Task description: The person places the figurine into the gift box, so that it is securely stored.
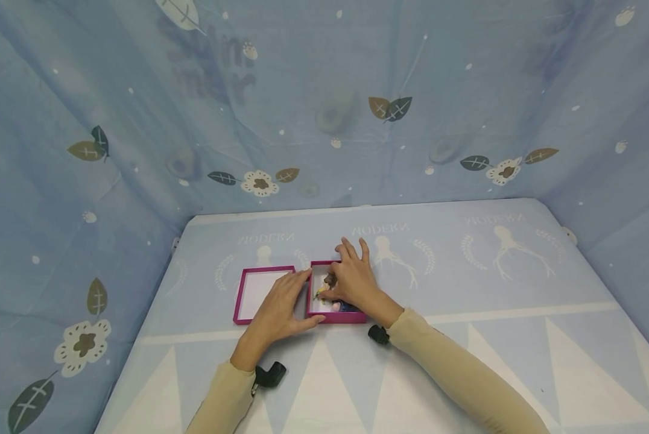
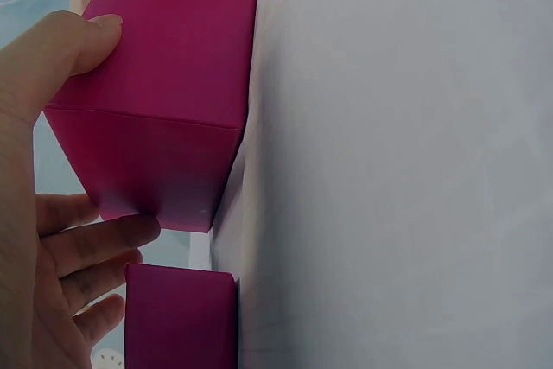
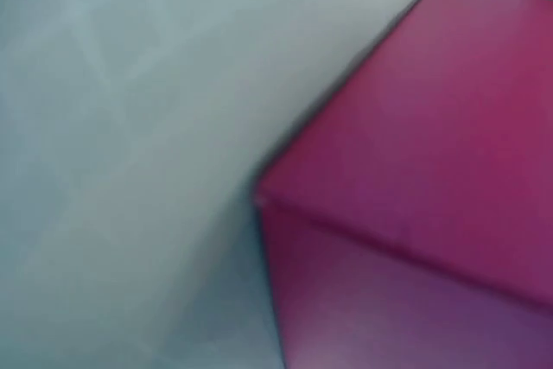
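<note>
Left hand [image 1: 282, 304] gripped the pink box [image 1: 346, 318] by a corner, lid [image 1: 258, 292] just beside it; right hand [image 1: 355, 281] was in there by some toys [image 1: 347, 307]; couldn't tell if it gripped any.

Head view: even, diffuse light. Left wrist view: dim; soft shadow on the cloth [image 2: 415, 162] beside the box [image 2: 173, 58]. Right wrist view: hazy, blurred; cloth brightest near top.

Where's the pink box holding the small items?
In the head view, below centre, the box sits right of the shallow pink tray, under the right hand.
</note>
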